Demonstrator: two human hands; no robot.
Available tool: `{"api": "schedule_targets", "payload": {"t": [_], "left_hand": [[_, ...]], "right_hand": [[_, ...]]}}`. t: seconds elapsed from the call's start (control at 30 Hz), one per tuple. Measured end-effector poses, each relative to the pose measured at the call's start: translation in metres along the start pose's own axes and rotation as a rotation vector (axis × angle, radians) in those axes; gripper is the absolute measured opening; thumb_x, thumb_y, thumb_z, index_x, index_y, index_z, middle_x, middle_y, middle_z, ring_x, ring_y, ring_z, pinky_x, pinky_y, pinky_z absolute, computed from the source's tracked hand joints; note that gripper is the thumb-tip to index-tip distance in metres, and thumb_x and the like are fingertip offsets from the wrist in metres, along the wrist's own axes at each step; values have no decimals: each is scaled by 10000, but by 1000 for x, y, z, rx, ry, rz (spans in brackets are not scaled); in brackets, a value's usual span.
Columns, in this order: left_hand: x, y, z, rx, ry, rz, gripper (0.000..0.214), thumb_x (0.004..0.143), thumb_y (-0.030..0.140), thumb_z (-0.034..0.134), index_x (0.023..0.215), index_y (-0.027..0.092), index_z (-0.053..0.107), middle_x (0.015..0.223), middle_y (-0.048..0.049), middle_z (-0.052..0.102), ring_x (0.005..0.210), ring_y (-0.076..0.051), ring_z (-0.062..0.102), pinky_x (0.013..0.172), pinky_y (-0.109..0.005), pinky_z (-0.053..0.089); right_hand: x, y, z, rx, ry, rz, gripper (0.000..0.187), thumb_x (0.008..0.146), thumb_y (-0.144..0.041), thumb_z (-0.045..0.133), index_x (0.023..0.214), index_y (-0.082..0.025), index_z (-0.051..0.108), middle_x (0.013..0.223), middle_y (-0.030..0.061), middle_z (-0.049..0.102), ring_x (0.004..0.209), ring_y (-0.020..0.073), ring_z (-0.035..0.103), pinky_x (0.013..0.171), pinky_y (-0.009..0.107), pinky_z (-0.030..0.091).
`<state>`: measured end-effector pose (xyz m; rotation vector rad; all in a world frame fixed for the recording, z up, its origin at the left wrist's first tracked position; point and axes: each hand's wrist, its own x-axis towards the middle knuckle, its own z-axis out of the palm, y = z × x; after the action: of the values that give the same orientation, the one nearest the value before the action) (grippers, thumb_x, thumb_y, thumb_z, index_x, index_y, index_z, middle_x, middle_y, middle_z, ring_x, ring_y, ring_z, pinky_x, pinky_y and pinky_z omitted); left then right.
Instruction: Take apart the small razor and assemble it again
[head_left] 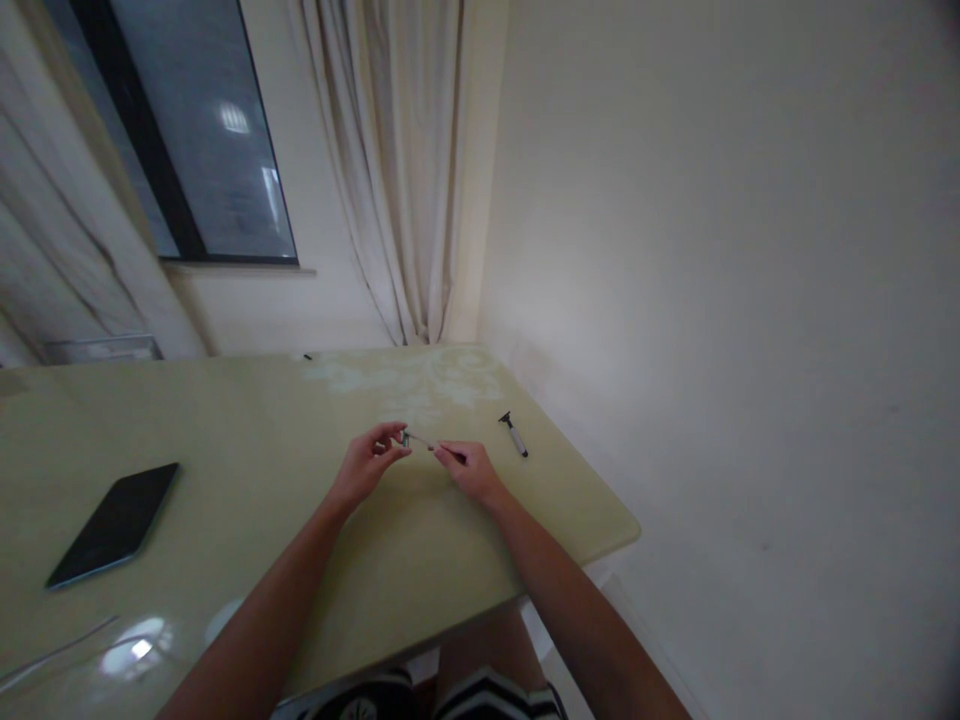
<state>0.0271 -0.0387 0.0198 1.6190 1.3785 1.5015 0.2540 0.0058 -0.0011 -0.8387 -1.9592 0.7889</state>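
Above the table, my left hand [373,460] pinches a small silvery piece with dark edges [405,438] between thumb and fingertips; its exact kind is too small to make out. My right hand [466,468] is closed around a thin stick-like tool [421,441], whose slim pale end points left and reaches the small piece. Most of the tool's handle is hidden in the fingers. To the right of my right hand, a razor [514,436] with a grey handle and dark head lies on the table, untouched.
The pale green table [247,450] has a rounded corner at right, close to the wall [712,300]. A dark tablet [116,522] lies at left, and a thin cable [56,655] near the front. A tiny dark object [307,357] rests at the back edge, below the curtains [401,170].
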Motion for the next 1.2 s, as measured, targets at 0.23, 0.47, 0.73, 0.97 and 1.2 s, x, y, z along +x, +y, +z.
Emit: {"api": "schedule_targets", "payload": {"t": [0.23, 0.47, 0.73, 0.97, 1.2], "left_hand": [[0, 3, -1, 2, 27, -11, 450, 723, 441, 807, 1089, 185, 751, 836, -12, 683, 648, -133, 597, 625, -262, 513], [0, 3, 0, -1, 19, 0, 455, 727, 443, 797, 1099, 186, 749, 836, -15, 682, 655, -136, 595, 615, -258, 506], [0, 5, -1, -23, 41, -17, 448, 724, 417, 805, 1102, 184, 749, 854, -14, 681, 680, -139, 595, 652, -269, 508], [0, 4, 1, -28, 34, -11, 444, 723, 418, 807, 1099, 188, 751, 860, -15, 680, 667, -132, 585, 641, -264, 499], [-1, 4, 1, -34, 23, -10, 443, 728, 413, 807, 1104, 187, 748, 868, -16, 686, 668, -132, 597, 646, -265, 504]], "right_hand": [[-1, -1, 0, -6, 6, 24, 422, 962, -483, 587, 1046, -155, 839, 722, 41, 717, 613, 148, 545, 564, 239, 368], [-1, -4, 0, -44, 35, 6, 434, 968, -506, 574, 997, -166, 842, 676, 35, 682, 589, 144, 508, 558, 245, 365], [-2, -1, 0, -47, 16, 7, 421, 959, -488, 587, 1042, -160, 837, 710, 39, 707, 599, 142, 528, 566, 244, 363], [-1, -3, -1, -25, 11, -19, 423, 966, -483, 579, 1048, -155, 833, 778, 60, 747, 637, 151, 575, 593, 245, 400], [-1, -2, 1, -57, 37, -38, 406, 958, -482, 588, 1018, -168, 838, 763, 61, 744, 634, 162, 590, 607, 257, 412]]}}
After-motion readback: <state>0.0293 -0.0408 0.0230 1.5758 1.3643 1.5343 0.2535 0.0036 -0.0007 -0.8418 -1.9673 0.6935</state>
